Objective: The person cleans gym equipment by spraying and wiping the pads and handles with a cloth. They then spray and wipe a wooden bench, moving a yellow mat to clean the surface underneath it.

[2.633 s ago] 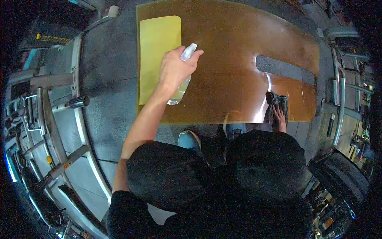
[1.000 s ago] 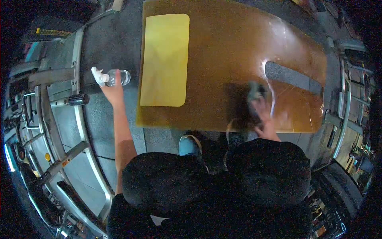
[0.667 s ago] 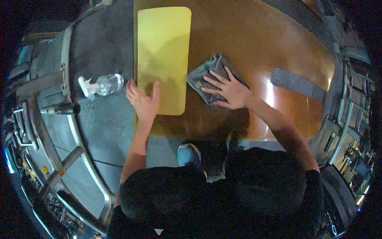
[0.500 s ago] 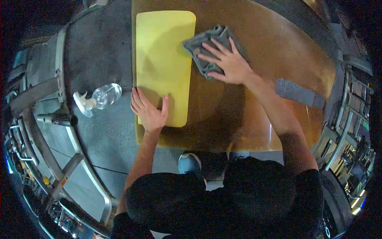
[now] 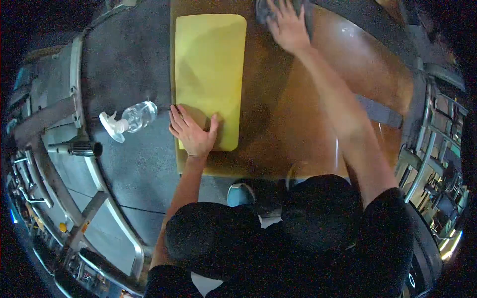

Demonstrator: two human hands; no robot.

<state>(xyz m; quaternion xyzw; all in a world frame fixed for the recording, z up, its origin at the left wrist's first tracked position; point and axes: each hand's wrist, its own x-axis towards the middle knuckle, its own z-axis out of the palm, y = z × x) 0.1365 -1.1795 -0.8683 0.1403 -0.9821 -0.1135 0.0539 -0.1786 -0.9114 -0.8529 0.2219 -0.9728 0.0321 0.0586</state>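
My left hand point(image 5: 193, 136) lies on the lower left part of a yellow rectangular pad point(image 5: 211, 64), fingers stretched and thumb apart, fingertips at its left edge. The pad rests on a large brown, glossy sheet point(image 5: 278, 124) with a curved right side. At the sheet's far end, my right hand point(image 5: 290, 30) presses flat with spread fingers on a dark grey cloth point(image 5: 309, 17). The cloth is partly under the hand and cut off by the top of the view.
A clear spray bottle point(image 5: 140, 115) with a white trigger lies on the grey surface left of the sheet. A grey strip point(image 5: 382, 113) sits on the sheet's right side, partly behind my right forearm. Metal frames point(image 5: 102, 174) stand at both sides.
My right hand has slid the cloth away from me, from beside the pad to the far end of the brown sheet. My left hand stays on the pad. The view has shifted slightly.
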